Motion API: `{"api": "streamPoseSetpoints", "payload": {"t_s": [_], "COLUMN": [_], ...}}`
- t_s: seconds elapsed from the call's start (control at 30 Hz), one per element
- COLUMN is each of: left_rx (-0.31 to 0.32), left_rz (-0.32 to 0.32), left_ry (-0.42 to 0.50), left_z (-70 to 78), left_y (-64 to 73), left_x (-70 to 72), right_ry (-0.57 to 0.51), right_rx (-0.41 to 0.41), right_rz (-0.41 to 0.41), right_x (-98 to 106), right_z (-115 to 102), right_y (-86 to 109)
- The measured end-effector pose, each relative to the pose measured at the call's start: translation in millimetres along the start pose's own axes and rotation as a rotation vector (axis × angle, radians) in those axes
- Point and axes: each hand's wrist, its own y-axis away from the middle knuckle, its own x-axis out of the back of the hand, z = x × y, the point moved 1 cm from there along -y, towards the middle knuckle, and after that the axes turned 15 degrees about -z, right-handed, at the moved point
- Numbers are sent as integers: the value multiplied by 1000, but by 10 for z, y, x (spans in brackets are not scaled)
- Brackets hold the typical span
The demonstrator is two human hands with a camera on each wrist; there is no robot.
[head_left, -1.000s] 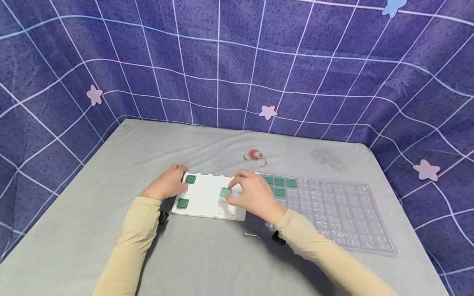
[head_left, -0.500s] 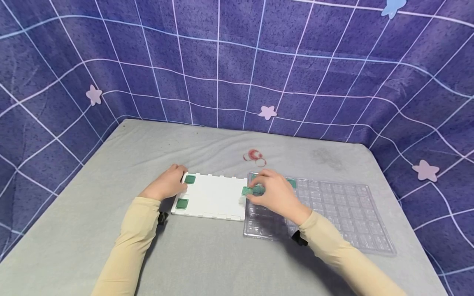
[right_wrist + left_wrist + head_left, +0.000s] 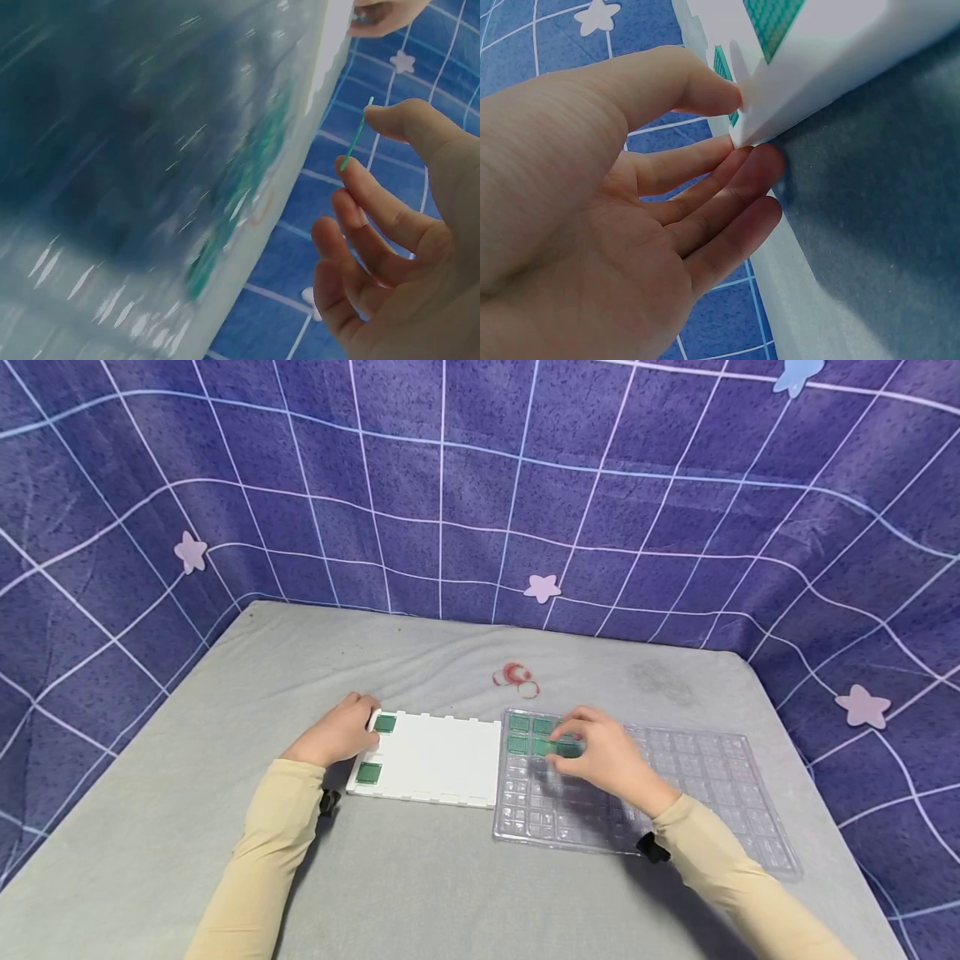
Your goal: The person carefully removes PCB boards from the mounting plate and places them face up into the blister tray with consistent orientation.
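Note:
My left hand point(image 3: 337, 732) grips the left edge of a flat white plate point(image 3: 442, 760), thumb on top and fingers at its edge in the left wrist view. Two small green circuit boards lie near the plate's left end, one at the back corner point(image 3: 386, 723), one at the front corner point(image 3: 368, 773). My right hand point(image 3: 611, 764) is over the clear plastic tray point(image 3: 513, 827), to the right of the plate. Between thumb and index fingertip it pinches a thin green circuit board point(image 3: 358, 135), seen edge-on in the right wrist view.
Several green boards point(image 3: 518, 723) sit in the tray's back-left pockets, some hidden by my right hand. Grey cloth point(image 3: 405, 877) covers the table. A red ring-shaped stain point(image 3: 516, 674) marks it behind the tray. A blue curtain with grid lines point(image 3: 480, 485) surrounds the back and sides.
My right hand has moved right, from above the white plate to above the tray, carrying the green circuit board. My left hand and the plate have stayed in place.

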Motion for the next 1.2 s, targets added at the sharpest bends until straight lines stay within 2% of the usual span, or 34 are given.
{"api": "streamPoseSetpoints", "payload": {"t_s": [0.27, 0.53, 0.97, 1.2], "left_rx": [17, 18, 8, 11], "left_rz": [-15, -22, -11, -13], "left_ry": [6, 15, 23, 25], "left_z": [1, 13, -7, 19], "left_y": [16, 18, 11, 16], "left_x": [0, -10, -5, 6], "right_ry": [-12, 3, 25, 80], "right_rx": [-30, -54, -72, -54], "right_rz": [-16, -24, -39, -32], "right_x": [-4, -18, 24, 37], "right_z": [329, 565, 716, 735], "right_y": [69, 98, 136, 142]}}
